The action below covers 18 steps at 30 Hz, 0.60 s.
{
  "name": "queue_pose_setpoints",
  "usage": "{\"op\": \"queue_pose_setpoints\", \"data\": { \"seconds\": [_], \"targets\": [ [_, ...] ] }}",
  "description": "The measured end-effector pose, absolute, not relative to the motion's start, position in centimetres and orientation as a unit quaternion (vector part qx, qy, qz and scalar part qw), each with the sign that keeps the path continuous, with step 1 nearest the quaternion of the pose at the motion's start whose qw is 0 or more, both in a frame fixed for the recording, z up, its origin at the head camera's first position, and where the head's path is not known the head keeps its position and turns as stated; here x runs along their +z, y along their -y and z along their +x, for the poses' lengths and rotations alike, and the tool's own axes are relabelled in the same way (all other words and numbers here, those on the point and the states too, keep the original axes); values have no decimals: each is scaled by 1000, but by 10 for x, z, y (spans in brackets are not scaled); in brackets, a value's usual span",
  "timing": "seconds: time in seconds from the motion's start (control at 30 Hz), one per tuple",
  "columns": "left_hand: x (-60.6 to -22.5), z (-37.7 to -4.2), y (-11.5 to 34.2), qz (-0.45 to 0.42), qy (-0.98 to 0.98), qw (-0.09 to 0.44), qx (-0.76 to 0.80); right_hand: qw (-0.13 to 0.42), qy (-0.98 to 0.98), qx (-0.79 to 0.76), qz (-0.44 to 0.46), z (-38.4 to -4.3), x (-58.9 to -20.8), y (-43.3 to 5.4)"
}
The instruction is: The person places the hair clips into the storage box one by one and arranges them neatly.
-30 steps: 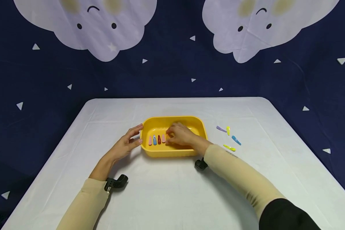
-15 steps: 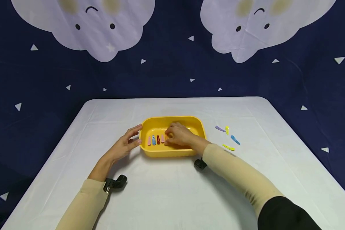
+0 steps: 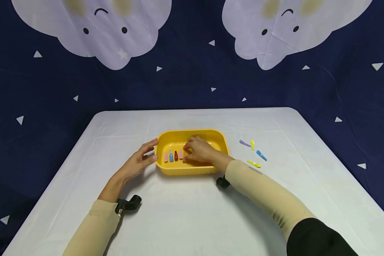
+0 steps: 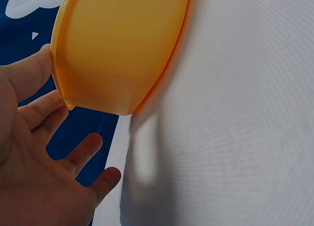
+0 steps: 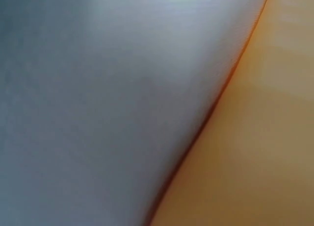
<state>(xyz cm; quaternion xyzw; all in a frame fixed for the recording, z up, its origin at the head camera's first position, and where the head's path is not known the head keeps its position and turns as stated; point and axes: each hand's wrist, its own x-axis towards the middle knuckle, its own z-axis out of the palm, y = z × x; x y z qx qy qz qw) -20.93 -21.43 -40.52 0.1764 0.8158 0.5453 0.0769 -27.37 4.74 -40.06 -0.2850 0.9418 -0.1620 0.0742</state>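
Note:
In the head view, a yellow plastic tray stands on the white table. Inside lies a row of small snap hair clips: a pink clip, a blue clip, a dark red clip and another pink clip. My right hand reaches into the tray, its fingers and thumb curled down at the row's right end, pinching an orange hair clip mostly hidden by the fingers. My left hand touches the tray's left rim with thumb and fingertips, fingers spread in the left wrist view.
Right of the tray on the white cloth lie a purple clip, a yellow clip, a blue clip and another yellow clip. A dark blue curtain with clouds hangs behind. The right wrist view holds only cloth and tray wall.
Both hands keep their places at the tray; the right fingers shift only slightly at the row's end. The whole head view drifts a little left.

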Motion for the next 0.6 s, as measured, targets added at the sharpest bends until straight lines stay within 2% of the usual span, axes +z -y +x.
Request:
{"op": "queue_pose_setpoints", "data": {
  "seconds": [0.6],
  "targets": [
    [-406,-210,215,176,-815,78,546,72,-937,-168,-297,-278,-402,-49]
  ]
}}
